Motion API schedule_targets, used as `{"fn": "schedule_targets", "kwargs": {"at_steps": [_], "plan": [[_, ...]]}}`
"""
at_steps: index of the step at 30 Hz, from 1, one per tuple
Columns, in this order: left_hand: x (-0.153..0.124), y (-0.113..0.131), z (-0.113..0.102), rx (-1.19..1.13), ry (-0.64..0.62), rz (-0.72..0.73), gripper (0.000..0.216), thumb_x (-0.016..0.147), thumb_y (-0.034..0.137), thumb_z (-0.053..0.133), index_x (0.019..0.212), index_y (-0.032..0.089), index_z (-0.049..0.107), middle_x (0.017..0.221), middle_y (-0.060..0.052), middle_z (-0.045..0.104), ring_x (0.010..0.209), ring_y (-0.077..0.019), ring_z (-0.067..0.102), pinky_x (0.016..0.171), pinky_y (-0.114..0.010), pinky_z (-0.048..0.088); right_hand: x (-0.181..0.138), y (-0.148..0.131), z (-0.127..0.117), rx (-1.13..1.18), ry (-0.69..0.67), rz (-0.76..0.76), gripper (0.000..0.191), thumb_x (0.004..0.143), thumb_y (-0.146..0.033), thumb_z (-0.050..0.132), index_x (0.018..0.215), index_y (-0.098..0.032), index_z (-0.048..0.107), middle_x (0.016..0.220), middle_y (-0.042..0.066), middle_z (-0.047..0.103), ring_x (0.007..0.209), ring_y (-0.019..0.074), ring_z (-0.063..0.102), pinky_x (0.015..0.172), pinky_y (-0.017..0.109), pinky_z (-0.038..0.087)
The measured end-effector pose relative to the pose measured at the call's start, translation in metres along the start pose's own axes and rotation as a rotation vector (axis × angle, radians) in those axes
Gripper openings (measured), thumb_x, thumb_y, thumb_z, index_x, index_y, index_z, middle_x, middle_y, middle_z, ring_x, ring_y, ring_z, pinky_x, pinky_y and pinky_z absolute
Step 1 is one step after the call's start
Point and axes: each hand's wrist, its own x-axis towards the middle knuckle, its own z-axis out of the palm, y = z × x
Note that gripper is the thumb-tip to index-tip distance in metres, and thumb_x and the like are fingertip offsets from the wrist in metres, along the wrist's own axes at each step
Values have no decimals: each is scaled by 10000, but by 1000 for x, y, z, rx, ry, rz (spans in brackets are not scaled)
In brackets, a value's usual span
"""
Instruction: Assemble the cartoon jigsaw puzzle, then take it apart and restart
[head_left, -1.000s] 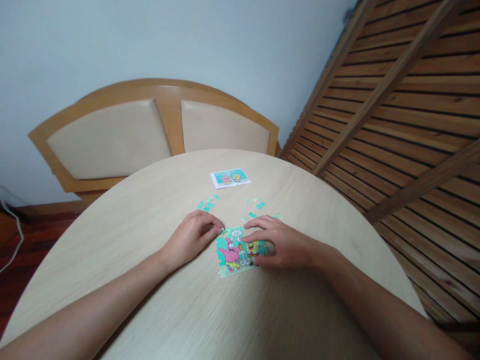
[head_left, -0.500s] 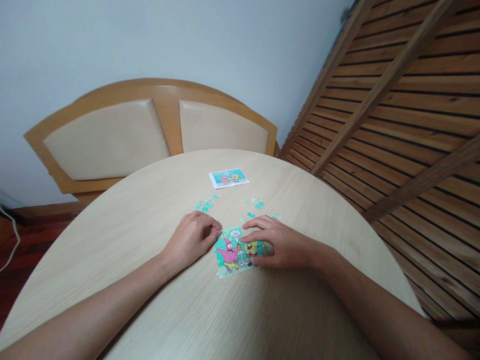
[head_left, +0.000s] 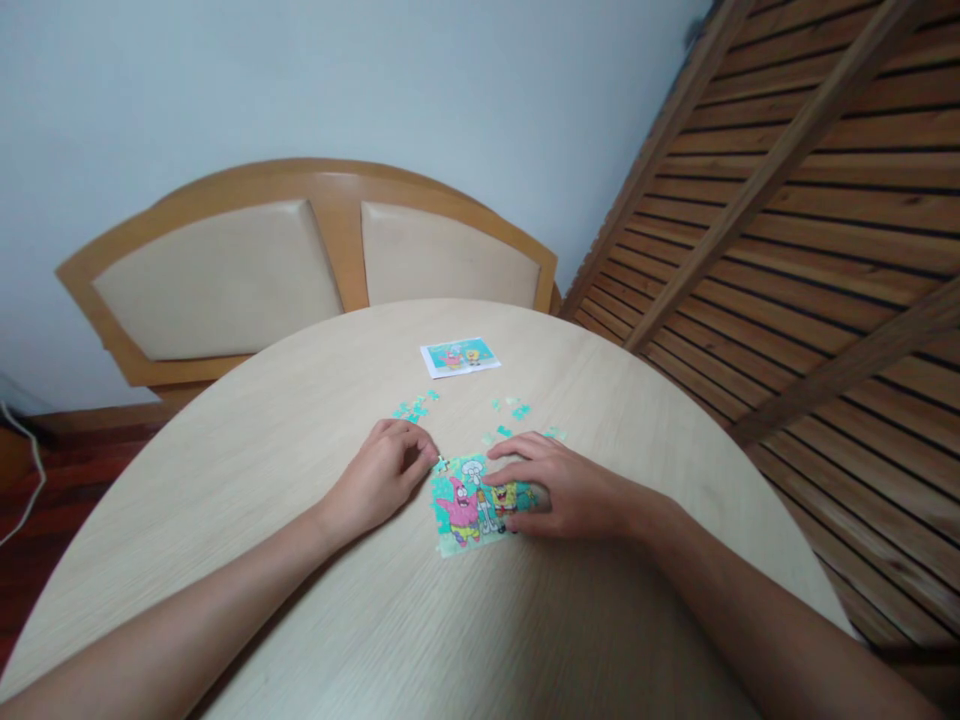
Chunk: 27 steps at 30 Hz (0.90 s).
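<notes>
A small cartoon jigsaw puzzle (head_left: 469,505), partly put together, lies on the round pale wooden table (head_left: 420,620). My left hand (head_left: 382,478) rests at the puzzle's upper left corner, fingers curled and pinching a small puzzle piece (head_left: 442,463) against the edge. Lying flat over the puzzle's right side, my right hand (head_left: 559,485) has its fingers stretched out and pressing down. Loose teal pieces (head_left: 411,409) lie just beyond my left hand, and more loose pieces (head_left: 514,408) sit beyond my right.
A reference picture card (head_left: 460,357) lies farther back on the table. Behind the table stands a padded wooden bench back (head_left: 300,260) against a pale wall. A slatted wooden partition (head_left: 810,200) runs along the right. A cable (head_left: 26,470) hangs at far left.
My left hand has drawn back slightly from the puzzle edge, showing a small piece at its fingertips. My right hand has stayed on the puzzle.
</notes>
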Motion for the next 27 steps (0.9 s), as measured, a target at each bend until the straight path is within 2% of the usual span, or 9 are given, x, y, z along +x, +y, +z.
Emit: {"fn": "schedule_targets", "kwargs": {"at_steps": [5, 12, 18, 23, 27], "plan": [[2, -7, -9, -63, -42, -42, 257, 956, 316, 530, 757, 221, 662, 895, -36, 737, 888, -217, 658, 882, -405, 503, 0, 0, 0, 7, 1, -5, 468, 818, -402, 783, 1254, -249, 710, 1367, 130, 606, 1271, 298, 550, 1099, 486, 403], [-3, -8, -1, 29, 32, -34, 291, 957, 356, 535, 753, 236, 705, 997, -57, 726, 976, -237, 638, 948, -465, 489, 1, 0, -1, 6, 6, -12, 454, 820, -400, 781, 1244, -251, 712, 1358, 128, 613, 1267, 298, 554, 1097, 486, 408], [-2, -1, -1, 85, 3, -22, 273, 961, 333, 521, 785, 214, 692, 976, -57, 717, 992, -243, 620, 978, -487, 456, 0, -1, 0, 0, 5, -11, 461, 821, -404, 780, 1246, -238, 712, 1362, 133, 611, 1270, 296, 553, 1098, 476, 410], [-2, 4, -5, 93, -20, 28, 214, 960, 311, 530, 828, 215, 668, 930, -41, 709, 940, -226, 622, 980, -472, 435, 0, -1, -1, 1, 3, -2, 452, 821, -403, 779, 1244, -255, 713, 1365, 127, 610, 1266, 301, 555, 1095, 490, 408], [-4, 4, -6, 94, -15, 15, 110, 920, 319, 603, 926, 226, 663, 933, -40, 698, 984, -251, 603, 975, -479, 437, 0, 0, -1, 7, 9, -8, 451, 821, -408, 778, 1240, -254, 714, 1359, 128, 613, 1260, 302, 557, 1093, 492, 410]]}}
